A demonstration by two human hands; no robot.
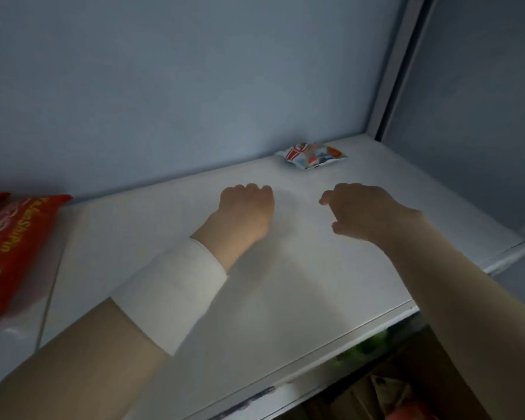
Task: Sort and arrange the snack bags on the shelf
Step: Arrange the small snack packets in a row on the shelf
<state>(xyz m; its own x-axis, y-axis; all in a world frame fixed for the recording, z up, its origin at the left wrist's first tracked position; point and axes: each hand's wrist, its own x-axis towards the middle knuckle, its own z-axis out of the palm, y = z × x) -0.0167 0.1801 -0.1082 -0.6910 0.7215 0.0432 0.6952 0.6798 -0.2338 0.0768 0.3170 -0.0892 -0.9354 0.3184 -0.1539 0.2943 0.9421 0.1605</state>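
A small white snack bag (311,155) with red and blue print lies flat at the back right of the white shelf (285,283). A large red snack bag (15,247) lies at the far left, partly cut off by the frame edge. My left hand (246,207) hovers over the middle of the shelf with its fingers curled into a loose fist, holding nothing. My right hand (361,210) is beside it, fingers bent and apart, empty, a short way in front of the small bag. A white band wraps my left forearm.
A pale blue back wall rises behind the shelf. A grey upright post (391,71) bounds the shelf on the right. Below the shelf's front edge, green and brown packages (376,359) show on a lower level.
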